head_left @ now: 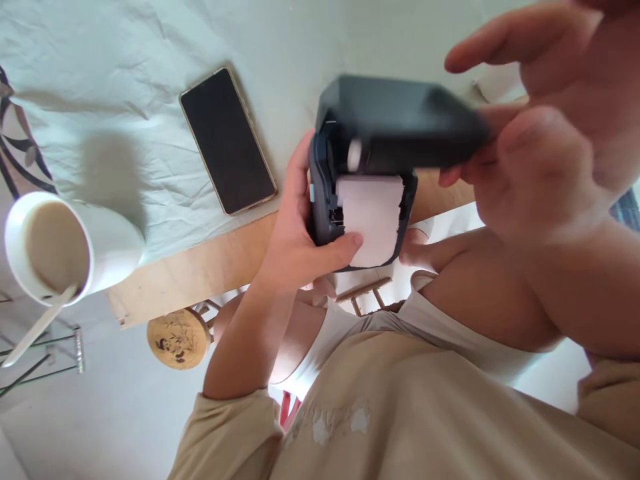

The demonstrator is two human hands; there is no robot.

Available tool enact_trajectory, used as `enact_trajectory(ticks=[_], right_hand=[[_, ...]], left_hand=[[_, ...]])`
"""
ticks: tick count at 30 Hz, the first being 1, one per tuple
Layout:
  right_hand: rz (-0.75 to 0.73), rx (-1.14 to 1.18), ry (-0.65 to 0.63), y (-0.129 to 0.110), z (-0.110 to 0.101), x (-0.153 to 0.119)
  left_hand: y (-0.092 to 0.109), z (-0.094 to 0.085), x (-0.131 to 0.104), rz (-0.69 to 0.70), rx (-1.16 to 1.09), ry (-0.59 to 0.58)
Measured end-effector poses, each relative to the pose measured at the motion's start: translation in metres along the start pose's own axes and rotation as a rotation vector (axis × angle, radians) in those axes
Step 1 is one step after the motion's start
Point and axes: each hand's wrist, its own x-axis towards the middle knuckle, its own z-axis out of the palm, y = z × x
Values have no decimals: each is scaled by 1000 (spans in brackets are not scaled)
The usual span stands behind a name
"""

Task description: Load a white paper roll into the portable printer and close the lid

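Observation:
A dark device (323, 220) with its lid (400, 123) raised is held above the table's front edge. White paper (373, 220) with ragged edges lies inside it. My left hand (305, 247) wraps round the device's left side, its thumb resting on the paper. At the right, my right hand (540, 147) pinches the pointed end of the blurred lid between thumb and fingers; one finger stretches out above.
A phone (229, 141) lies on the pale cloth (165, 40) left of the device. At the far left stands a white cup (113, 247) of brown drink with a spoon (37, 327). Beyond the wooden edge (200, 277), a round stool (179, 338) is below.

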Motion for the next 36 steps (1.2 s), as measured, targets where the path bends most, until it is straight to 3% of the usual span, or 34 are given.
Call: enact_trajectory(ticks=[1, 5, 9, 13, 17, 20, 24, 28, 32, 36], right_hand=[[-26, -50, -9, -2, 1, 2], [-49, -206, -287, 0, 5, 1], [42, -25, -380, 7, 10, -2], [18, -62, -382, 7, 13, 1], [19, -154, -359, 8, 15, 4], [-14, -183, -344, 10, 14, 2], [-166, -263, -268, 7, 10, -1], [-320, -194, -241, 4, 8, -2], [-303, -143, -295, 8, 9, -4], [-250, -83, -265, 10, 8, -4]], left_hand=[[1, -1, -1, -9, 20, -3], [3, 6, -3, -42, -25, 15], [4, 19, -2, -19, -143, 108], [8, 23, -1, -90, -163, 219], [11, 16, 0, -169, -191, 133], [10, 15, 2, -124, -289, 106], [5, 15, 6, -63, -366, 103], [4, 13, 7, -49, -364, 88], [4, 10, 7, -34, -369, 40], [3, 8, 7, -62, -408, 57]])
